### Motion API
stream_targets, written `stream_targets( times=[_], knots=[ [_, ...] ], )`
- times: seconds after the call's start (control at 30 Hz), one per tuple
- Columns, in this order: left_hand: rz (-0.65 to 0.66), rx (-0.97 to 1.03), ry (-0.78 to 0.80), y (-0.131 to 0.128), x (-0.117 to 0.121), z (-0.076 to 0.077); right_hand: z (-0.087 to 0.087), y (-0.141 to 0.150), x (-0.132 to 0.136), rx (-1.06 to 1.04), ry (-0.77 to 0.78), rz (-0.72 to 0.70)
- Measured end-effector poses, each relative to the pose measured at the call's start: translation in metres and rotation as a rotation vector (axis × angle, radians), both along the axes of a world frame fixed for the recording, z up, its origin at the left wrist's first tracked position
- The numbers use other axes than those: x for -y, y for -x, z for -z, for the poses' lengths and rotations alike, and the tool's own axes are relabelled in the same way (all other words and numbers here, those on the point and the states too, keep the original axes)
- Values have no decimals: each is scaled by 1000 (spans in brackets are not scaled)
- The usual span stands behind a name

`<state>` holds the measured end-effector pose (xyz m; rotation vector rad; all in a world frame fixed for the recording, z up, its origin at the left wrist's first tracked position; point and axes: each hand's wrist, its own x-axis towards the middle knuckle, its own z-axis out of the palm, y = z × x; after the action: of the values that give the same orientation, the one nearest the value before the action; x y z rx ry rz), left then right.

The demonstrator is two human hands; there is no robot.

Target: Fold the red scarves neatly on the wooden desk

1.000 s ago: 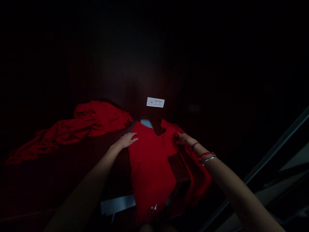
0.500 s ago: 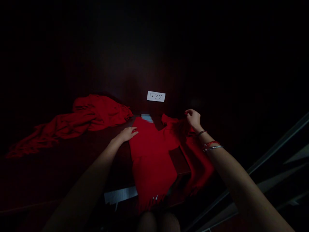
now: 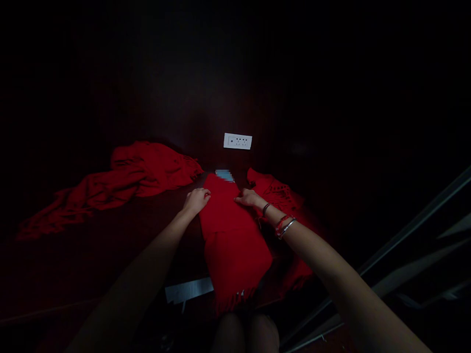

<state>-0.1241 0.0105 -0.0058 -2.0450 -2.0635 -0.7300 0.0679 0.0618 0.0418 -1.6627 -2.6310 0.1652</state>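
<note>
A red fringed scarf (image 3: 235, 240) lies in a long strip over the dark tabletop, its fringed end hanging past the near edge. At its left edge, my left hand (image 3: 197, 200) has its fingers bent in and closed on the cloth. Across from it, my right hand (image 3: 248, 197), with bracelets on the wrist, pinches the right edge. Beside and behind that wrist lies more red fringed cloth (image 3: 274, 189), part of it hanging down in shadow; whether it joins the strip cannot be made out.
A rumpled red fringed scarf (image 3: 143, 169) stretches along the left of the dark table (image 3: 121, 240). A white wall socket (image 3: 237, 141) is on the dark wall behind. A blurred pale blue patch (image 3: 224, 175) shows at the strip's far end. My knees (image 3: 245, 333) are below the near edge.
My right hand has come left and down from the cloth at the right onto the strip's right edge. My left hand stays at the left edge, its fingers more curled.
</note>
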Motion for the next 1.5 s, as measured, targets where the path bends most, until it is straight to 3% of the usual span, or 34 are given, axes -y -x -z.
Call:
stream_targets(
  times=[0.13,0.27,0.53,0.67,0.77,1.0,1.23,1.37,1.5],
  knots=[
    [-4,38,-31,-2,-1,-1,3,6,-13,-16,-38,-2],
    [19,113,-24,0,-3,-1,4,5,-25,-41,-97,-106],
    [20,237,3,10,-4,4,13,-12,-57,-61,-69,-278],
    [22,280,11,13,-6,5,6,-21,-63,-75,-58,-399],
    [36,349,23,14,-6,5,-7,-27,-61,39,-77,-453],
    [67,377,15,15,-4,5,-42,-50,-69,176,-165,-321],
    [36,349,16,17,-7,9,-20,-54,-70,223,-222,-173],
    [-15,336,77,14,-4,1,-29,-59,-69,210,-236,-165],
    [-6,230,222,7,4,-13,-29,-55,-51,60,-464,-184]
  ],
)
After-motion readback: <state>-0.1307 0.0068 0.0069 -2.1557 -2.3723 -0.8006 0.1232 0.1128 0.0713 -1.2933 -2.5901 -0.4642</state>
